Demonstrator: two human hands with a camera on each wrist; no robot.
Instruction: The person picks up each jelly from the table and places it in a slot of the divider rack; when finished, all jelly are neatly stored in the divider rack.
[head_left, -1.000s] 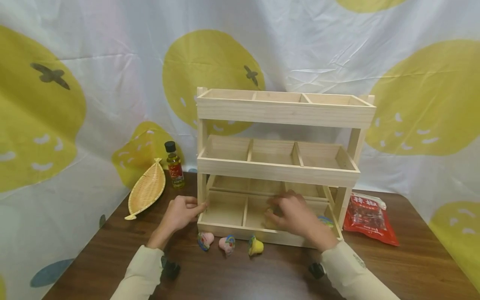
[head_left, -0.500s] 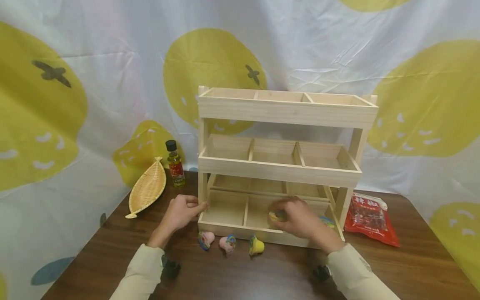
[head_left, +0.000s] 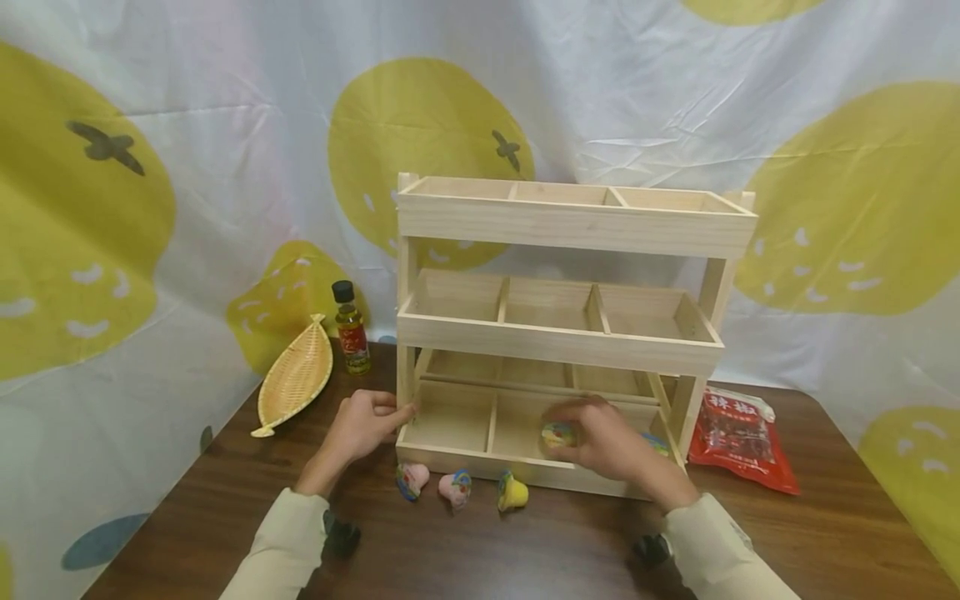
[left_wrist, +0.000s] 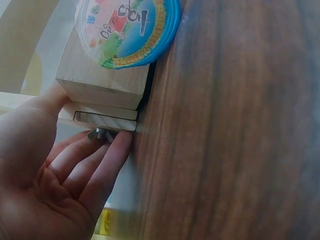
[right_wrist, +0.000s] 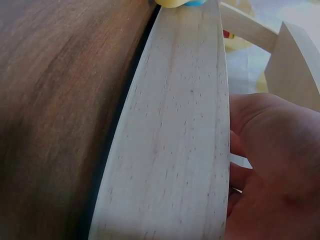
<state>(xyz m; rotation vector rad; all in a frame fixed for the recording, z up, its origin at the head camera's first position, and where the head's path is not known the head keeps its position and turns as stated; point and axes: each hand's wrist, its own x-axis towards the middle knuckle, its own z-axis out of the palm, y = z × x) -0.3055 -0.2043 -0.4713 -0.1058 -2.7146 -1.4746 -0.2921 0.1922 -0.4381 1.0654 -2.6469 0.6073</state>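
A light wooden three-tier rack [head_left: 555, 348] with divided trays stands on the table. My left hand [head_left: 365, 425] pinches the left end of its bottom tray; in the left wrist view the fingers lie beside a wing nut [left_wrist: 101, 134]. Inside the bottom tray's middle compartment, my right hand [head_left: 603, 437] holds a jelly cup [head_left: 558, 435] between thumb and fingers, its printed lid facing out. The tray's front board [right_wrist: 170, 125] hides that cup from the right wrist view. Another jelly cup [head_left: 655, 443] shows partly behind the right hand, in the right compartment.
Two pink jelly cups [head_left: 412, 481] and a yellow jelly cup [head_left: 513, 492] lie along the rack's front. Left of the rack are a woven basket [head_left: 296, 379] and a sauce bottle [head_left: 352, 333]. A red food packet [head_left: 738, 437] lies to its right.
My right hand has shifted slightly right and towards me, so more of the jelly cup's lid shows, and the cup has moved a little with it. The left hand stays on the rack.
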